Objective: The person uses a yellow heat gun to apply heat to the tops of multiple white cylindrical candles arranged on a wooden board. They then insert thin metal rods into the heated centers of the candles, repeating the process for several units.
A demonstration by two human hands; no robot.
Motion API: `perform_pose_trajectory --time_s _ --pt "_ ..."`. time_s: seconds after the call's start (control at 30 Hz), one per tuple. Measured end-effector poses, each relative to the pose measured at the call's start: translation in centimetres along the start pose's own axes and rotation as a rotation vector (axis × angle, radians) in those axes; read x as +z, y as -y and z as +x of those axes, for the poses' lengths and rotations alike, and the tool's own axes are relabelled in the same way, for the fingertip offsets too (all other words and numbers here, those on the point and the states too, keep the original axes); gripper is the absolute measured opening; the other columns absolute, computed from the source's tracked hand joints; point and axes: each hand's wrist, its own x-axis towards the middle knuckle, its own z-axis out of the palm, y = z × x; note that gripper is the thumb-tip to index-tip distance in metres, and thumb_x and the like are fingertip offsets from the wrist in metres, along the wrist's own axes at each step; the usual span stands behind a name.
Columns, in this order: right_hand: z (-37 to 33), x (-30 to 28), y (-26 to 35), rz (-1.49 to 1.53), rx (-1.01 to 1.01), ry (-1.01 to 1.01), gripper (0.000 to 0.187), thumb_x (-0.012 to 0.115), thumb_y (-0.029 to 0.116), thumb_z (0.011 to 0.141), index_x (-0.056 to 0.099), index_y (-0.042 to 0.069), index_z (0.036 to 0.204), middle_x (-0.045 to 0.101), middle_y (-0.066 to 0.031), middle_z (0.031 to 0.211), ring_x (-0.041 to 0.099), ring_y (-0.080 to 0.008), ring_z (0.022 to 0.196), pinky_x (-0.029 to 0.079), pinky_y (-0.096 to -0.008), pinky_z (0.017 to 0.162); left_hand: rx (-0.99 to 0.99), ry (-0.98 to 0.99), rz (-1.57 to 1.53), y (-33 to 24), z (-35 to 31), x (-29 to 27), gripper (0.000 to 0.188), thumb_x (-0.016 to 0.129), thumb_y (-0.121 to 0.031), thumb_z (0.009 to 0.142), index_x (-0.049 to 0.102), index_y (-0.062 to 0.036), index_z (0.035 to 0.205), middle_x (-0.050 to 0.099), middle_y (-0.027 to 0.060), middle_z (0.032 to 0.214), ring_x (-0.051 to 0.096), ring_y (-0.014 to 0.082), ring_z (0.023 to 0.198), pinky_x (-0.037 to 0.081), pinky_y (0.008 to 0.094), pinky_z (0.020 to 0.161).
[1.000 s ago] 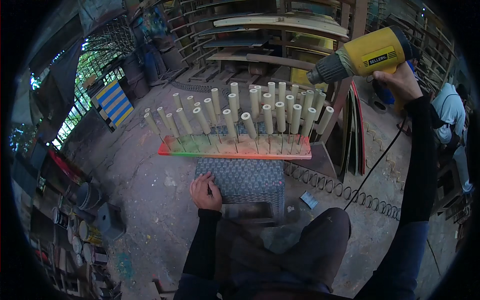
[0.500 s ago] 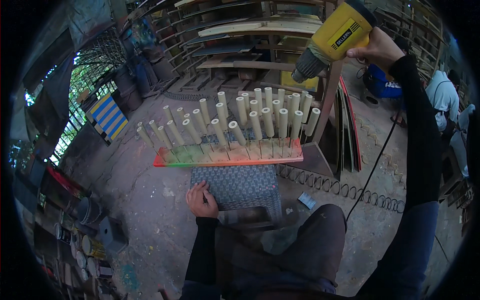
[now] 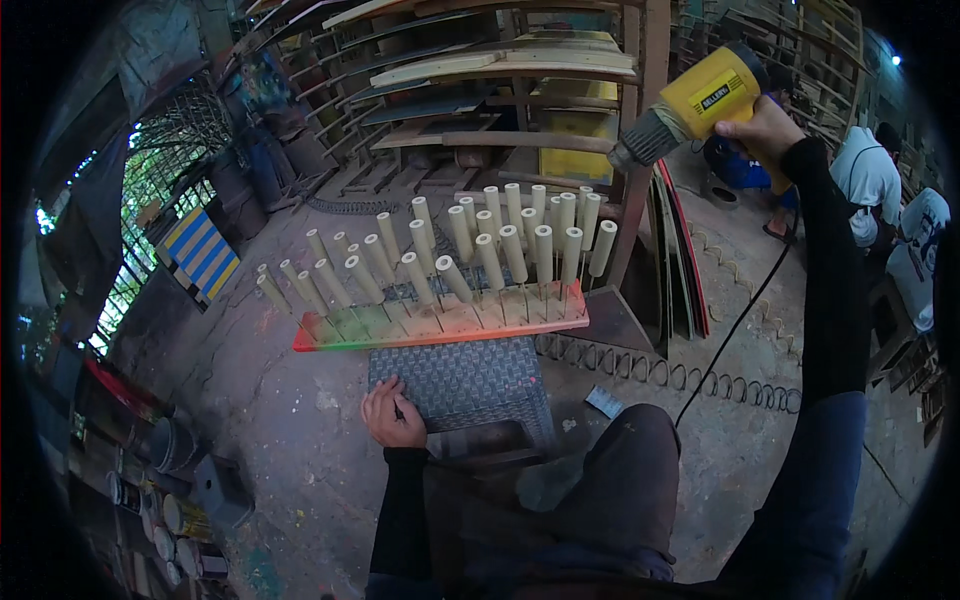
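Note:
My right hand (image 3: pixel 765 135) is closed round the handle of a yellow heat gun (image 3: pixel 712 93) with a dark nozzle. The gun is held up at the right, beyond and above the rods, its nozzle aimed left and slightly down. Several pale hollow cylinders (image 3: pixel 545 245) stand on thin rods on a long board (image 3: pixel 440 325) stained red, orange and green; some lean. The board lies across the far part of a grey woven stool (image 3: pixel 460 375). My left hand (image 3: pixel 393 415) has its fingers curled at the stool's near left corner, apart from the board.
Behind the board stands a rack (image 3: pixel 500 65) of boards. Thin panels (image 3: pixel 678 250) lean at its right. A coil (image 3: pixel 670 372) lies on the floor, and a black cord (image 3: pixel 735 325) hangs from the gun. Cans (image 3: pixel 185 515) stand at lower left. Another person (image 3: pixel 868 175) sits at far right.
The heat gun has moved a little right and tipped closer to level. My left hand stays at the stool's corner. The whole view has shifted slightly.

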Motion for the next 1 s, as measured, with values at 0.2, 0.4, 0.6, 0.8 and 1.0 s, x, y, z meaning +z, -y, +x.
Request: perform_pose_trajectory --time_s 0.2,0.4,0.6,0.8,1.0 --pt "-3.0 -1.0 -4.6 0.036 0.092 -0.028 0.041 0.077 0.034 0.074 0.058 0.003 0.094 0.055 0.0001 0.068 0.052 -0.0092 0.051 0.044 -0.0225 0.045 0.014 -0.008 -0.021 -0.2 0.1 0.4 0.02 0.048 -0.009 0.08 0.066 -0.0037 0.087 0.066 0.0087 0.101 0.057 0.0305 0.101 0.035 0.0445 0.096" --pt "-5.1 0.7 -9.4 0.193 0.168 -0.059 0.046 0.076 0.036 0.073 0.055 0.006 0.099 0.054 -0.0009 0.076 0.053 -0.01 0.06 0.047 -0.0237 0.048 0.018 -0.013 -0.016 0.0 0.1 0.3 0.019 0.048 -0.008 0.08 0.065 -0.0037 0.086 0.066 0.0087 0.101 0.057 0.0304 0.101 0.035 0.0443 0.097" --pt "-6.9 3.3 -12.9 0.325 0.184 -0.116 0.042 0.077 0.035 0.073 0.054 0.006 0.094 0.054 -0.0014 0.068 0.054 -0.0118 0.055 0.046 -0.0256 0.048 0.02 -0.011 -0.031 -0.4 0.3 0.2 0.019 0.047 -0.007 0.079 0.065 -0.0026 0.086 0.066 0.0097 0.1 0.058 0.0313 0.1 0.036 0.0441 0.096" --pt "-7.7 5.6 -14.3 0.417 0.247 -0.123 0.032 0.075 0.026 0.076 0.055 0.006 0.093 0.055 -0.001 0.071 0.055 -0.011 0.057 0.046 -0.0245 0.047 0.026 -0.023 -0.026 -0.2 0.1 0.3 0.019 0.047 -0.007 0.079 0.065 -0.0021 0.085 0.066 0.01 0.1 0.057 0.032 0.1 0.036 0.0437 0.095" --pt "-8.8 7.1 -17.4 0.497 0.252 -0.199 0.031 0.073 0.026 0.079 0.053 0.007 0.094 0.055 -0.0009 0.069 0.054 -0.0124 0.054 0.045 -0.0254 0.046 0.016 -0.006 -0.023 -0.5 0.3 0.3 0.019 0.047 -0.007 0.079 0.065 -0.0023 0.086 0.065 0.0098 0.1 0.057 0.0316 0.102 0.035 0.0433 0.096"
